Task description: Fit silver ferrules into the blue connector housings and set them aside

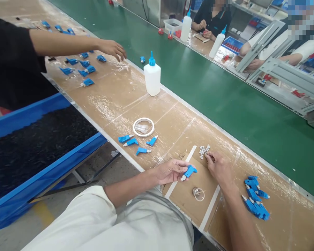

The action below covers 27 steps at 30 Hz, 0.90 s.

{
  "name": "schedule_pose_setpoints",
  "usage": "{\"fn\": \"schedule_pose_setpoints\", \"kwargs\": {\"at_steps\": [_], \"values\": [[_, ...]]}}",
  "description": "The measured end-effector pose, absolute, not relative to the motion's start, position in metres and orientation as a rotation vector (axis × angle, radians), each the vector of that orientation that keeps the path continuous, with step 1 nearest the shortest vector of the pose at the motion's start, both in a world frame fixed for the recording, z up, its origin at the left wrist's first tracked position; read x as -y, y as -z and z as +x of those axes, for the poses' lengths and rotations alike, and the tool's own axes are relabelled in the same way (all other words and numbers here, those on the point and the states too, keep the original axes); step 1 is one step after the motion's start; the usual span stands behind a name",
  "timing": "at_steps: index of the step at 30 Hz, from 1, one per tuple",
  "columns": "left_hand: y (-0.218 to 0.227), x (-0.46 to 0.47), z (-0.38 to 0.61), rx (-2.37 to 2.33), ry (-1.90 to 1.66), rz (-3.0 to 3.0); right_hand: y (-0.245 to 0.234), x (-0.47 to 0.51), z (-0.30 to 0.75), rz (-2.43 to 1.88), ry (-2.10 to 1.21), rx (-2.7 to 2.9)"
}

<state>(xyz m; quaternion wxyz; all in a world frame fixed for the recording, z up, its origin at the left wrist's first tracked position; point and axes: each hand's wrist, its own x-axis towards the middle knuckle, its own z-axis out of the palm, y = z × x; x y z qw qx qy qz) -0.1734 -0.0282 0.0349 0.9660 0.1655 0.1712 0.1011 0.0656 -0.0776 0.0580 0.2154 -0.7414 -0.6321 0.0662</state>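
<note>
My left hand is closed on a small blue plastic part with a whitish end, held over the cardboard. My right hand has its thumb and forefinger pinched together at the edge of a pile of small grey pieces; whether a piece sits between the fingertips is too small to make out. Below the hands stands a small clear cup with a thin stick in it. To the right lies a heap of similar blue parts. Several more blue parts lie to the left.
A white roll ring and a white bottle with a blue cap stand on the covered table. Beyond runs a green conveyor belt. At left a co-worker's arm reaches over more blue parts. A blue bin holds black pieces.
</note>
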Motion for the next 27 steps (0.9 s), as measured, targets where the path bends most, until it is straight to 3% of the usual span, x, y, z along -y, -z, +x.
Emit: {"fn": "schedule_pose_setpoints", "kwargs": {"at_steps": [16, 27], "values": [[-0.038, 0.030, -0.177, -0.369, -0.210, 0.362, -0.081, 0.052, 0.054, -2.350, -0.353, 1.718], [-0.051, 0.030, -0.174, -0.349, -0.248, 0.396, -0.101, 0.128, 0.048, -1.878, -0.654, 1.033]]}}
